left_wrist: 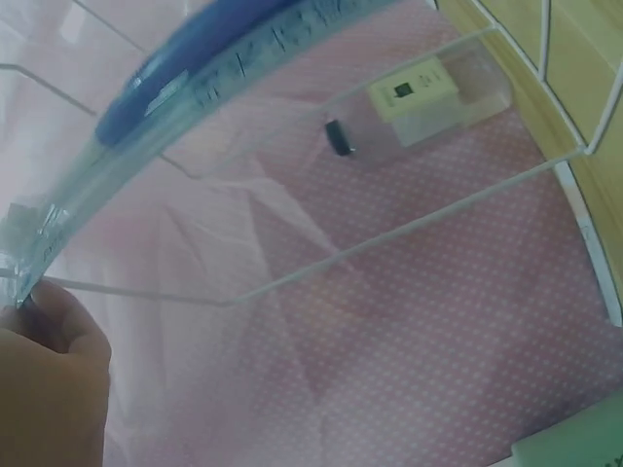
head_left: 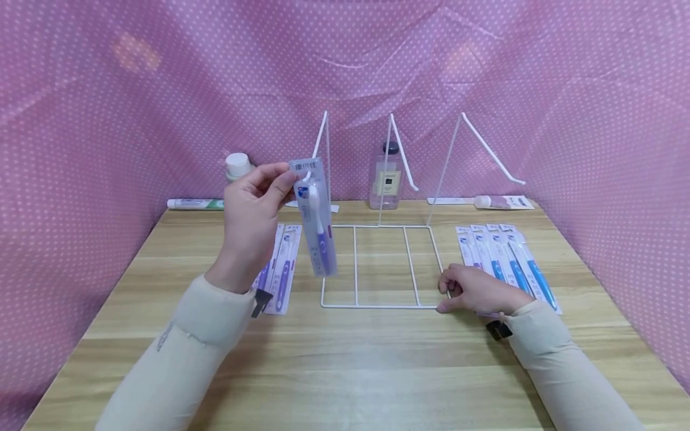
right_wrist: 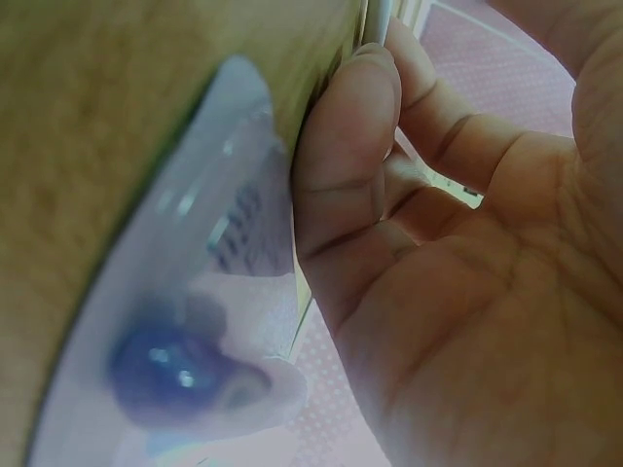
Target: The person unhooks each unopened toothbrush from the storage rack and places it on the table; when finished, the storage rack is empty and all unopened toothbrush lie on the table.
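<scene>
A white wire display rack [head_left: 375, 307] with three raised prongs stands on the table. My left hand [head_left: 253, 209] pinches the upper edge of a packaged purple toothbrush [head_left: 323, 239], which hangs upright at the rack's left prong. The prong's tip shows in front of the package near its top. In the left wrist view, the toothbrush package [left_wrist: 195, 73] slants across above the hand [left_wrist: 58, 379]. My right hand [head_left: 480, 290] grips the right front corner of the rack's base between thumb and fingers. In the right wrist view, the fingertips [right_wrist: 375, 73] meet the white wire.
Packaged toothbrushes [head_left: 283, 272] lie left of the rack, and several more, purple and blue [head_left: 512, 263], lie to its right. Behind stand a clear bottle [head_left: 387, 185] and a white-capped bottle [head_left: 238, 164]. Toothpaste tubes [head_left: 196, 204] [head_left: 504, 202] lie along the back by a pink dotted curtain [head_left: 350, 78].
</scene>
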The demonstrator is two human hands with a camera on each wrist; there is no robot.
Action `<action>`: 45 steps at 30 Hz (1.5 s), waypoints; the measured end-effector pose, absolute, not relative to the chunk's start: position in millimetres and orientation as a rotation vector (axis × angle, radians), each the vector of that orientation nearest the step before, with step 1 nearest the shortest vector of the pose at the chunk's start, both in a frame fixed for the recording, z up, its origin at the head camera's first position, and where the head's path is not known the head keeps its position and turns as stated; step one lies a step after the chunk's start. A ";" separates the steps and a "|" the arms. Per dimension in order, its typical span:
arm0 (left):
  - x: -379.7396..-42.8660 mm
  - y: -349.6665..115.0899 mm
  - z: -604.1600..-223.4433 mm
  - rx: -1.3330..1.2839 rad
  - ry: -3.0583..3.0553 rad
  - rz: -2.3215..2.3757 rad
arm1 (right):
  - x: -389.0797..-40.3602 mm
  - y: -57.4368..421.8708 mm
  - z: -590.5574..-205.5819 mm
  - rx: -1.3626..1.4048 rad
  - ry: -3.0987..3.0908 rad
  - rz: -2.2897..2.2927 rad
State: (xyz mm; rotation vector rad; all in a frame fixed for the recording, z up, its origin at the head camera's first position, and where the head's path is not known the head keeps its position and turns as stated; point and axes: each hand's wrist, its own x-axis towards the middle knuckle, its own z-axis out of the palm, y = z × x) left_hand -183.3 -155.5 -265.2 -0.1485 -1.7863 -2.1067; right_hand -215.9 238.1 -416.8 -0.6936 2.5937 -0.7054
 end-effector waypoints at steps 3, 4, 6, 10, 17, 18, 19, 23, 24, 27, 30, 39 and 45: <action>-174.3 -156.8 -260.8 -0.154 -1.842 -2.094 | -216.0 238.5 -417.1 -0.700 2.593 -0.707; -171.7 -157.0 -258.7 -0.157 -1.856 -2.094 | -215.9 238.8 -417.3 -0.698 2.593 -0.707; -167.2 -157.5 -254.1 -0.168 -1.866 -2.107 | -215.7 239.6 -417.8 -0.688 2.590 -0.706; -159.2 -159.4 -243.9 -0.208 -1.856 -2.136 | -215.0 242.5 -418.9 -0.678 2.592 -0.699; -149.6 -173.0 -229.2 -0.258 -1.771 -2.155 | -215.3 242.8 -417.9 -0.710 2.606 -0.708; -150.0 -177.6 -228.6 -0.257 -1.741 -2.165 | -215.5 242.1 -418.1 -0.707 2.604 -0.711; -151.0 -183.1 -228.3 -0.254 -1.708 -2.179 | -215.6 241.3 -418.0 -0.712 2.600 -0.713; -160.8 -213.1 -231.0 -0.183 -1.643 -2.239 | -216.0 239.0 -418.2 -0.701 2.590 -0.716; -164.6 -221.5 -232.4 -0.151 -1.645 -2.246 | -216.1 238.7 -418.2 -0.700 2.589 -0.715; -176.4 -246.6 -238.6 -0.023 -1.685 -2.253 | -216.7 238.8 -418.7 -0.692 2.592 -0.705; -190.6 -267.3 -249.4 0.110 -1.724 -2.231 | -217.0 239.3 -419.2 -0.686 2.594 -0.701; -239.4 -301.0 -294.6 0.449 -1.997 -2.049 | -214.7 240.9 -422.5 -0.706 2.579 -0.754; -263.4 -313.4 -324.0 0.587 -2.208 -1.937 | -215.8 240.5 -420.1 -0.702 2.587 -0.745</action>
